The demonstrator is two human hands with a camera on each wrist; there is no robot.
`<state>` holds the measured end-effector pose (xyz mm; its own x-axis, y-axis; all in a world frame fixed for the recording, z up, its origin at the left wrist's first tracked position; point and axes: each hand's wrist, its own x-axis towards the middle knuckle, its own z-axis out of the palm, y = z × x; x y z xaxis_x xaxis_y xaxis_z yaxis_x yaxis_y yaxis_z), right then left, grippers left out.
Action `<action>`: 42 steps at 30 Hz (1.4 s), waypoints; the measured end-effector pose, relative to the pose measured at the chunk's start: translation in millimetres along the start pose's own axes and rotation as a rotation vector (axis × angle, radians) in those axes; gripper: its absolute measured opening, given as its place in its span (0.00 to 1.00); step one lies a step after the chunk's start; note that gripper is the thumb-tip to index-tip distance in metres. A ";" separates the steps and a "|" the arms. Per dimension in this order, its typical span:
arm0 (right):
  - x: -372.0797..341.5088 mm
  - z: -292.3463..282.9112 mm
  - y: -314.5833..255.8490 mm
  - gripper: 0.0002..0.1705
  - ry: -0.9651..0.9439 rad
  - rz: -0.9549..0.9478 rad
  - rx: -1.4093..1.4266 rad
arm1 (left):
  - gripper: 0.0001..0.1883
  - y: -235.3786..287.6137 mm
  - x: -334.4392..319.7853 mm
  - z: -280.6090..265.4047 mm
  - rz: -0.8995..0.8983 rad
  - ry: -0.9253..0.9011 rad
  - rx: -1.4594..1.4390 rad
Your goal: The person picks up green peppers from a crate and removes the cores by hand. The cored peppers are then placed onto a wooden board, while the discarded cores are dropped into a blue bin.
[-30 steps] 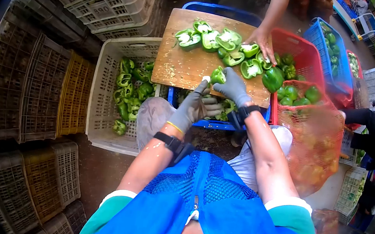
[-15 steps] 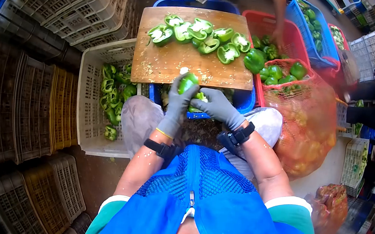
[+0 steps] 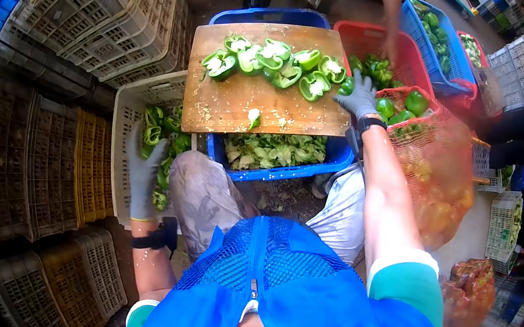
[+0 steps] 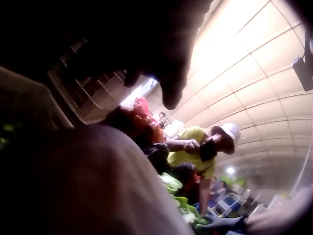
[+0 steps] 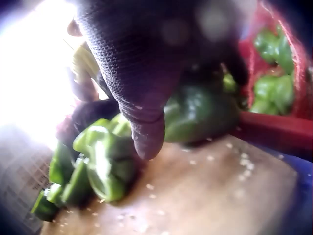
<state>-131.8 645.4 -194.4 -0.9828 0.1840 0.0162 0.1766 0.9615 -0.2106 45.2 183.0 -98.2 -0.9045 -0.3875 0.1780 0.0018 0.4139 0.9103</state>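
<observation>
Two gloved hands work well apart, one either side of a wooden board (image 3: 226, 107). The right hand (image 3: 360, 98) holds a whole pepper (image 5: 203, 115) at the board's near right corner, thumb on one side, fingers curving down the other. The left hand (image 3: 143, 176) is over a white crate (image 3: 119, 158), fingers extended and holding nothing.

Writing: a stacked crate (image 3: 105, 47) beyond the left hand bears a marking like digits, too blurred to read.

Containers: the white crate under the left hand holds cut green peppers. Between the hands, under the board, a blue crate (image 3: 267, 175) holds pale green scraps (image 3: 277, 152). Just beyond the right hand, a red crate (image 3: 413, 68) holds whole peppers, and another person's arm (image 3: 391, 35) reaches into it. A red net (image 3: 444, 187) right of that hand has whole peppers at its mouth. Farther off, a light blue crate (image 3: 454, 86) holds more.

On the board, ahead of and between the hands, lie pepper halves (image 3: 273, 51); a core (image 3: 254, 119) sits near the close edge.
</observation>
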 end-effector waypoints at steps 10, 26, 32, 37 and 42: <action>-51.9 -49.5 -5.9 0.28 -0.490 0.148 1.680 | 0.17 39.2 -34.0 154.6 -0.115 -0.606 -0.447; -157.7 -53.5 -98.6 0.44 -0.555 -0.234 1.051 | 0.27 41.8 -56.8 168.2 0.516 -0.415 0.351; -165.9 -80.2 -112.6 0.42 -0.706 -0.180 1.050 | 0.26 53.5 -41.9 154.3 0.457 -0.520 0.247; -151.4 -108.3 -107.1 0.43 -0.888 -0.455 0.826 | 0.26 56.2 -42.0 138.8 0.503 -0.624 0.242; -138.0 -117.0 -92.6 0.38 -1.201 -0.318 1.114 | 0.21 26.3 -17.6 127.4 0.004 -0.980 -0.470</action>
<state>-6.2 554.8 -62.8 -0.5425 -0.7351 -0.4065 0.3709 0.2245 -0.9011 6.8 305.7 -125.1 -0.8507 0.5257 -0.0046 -0.0202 -0.0238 0.9995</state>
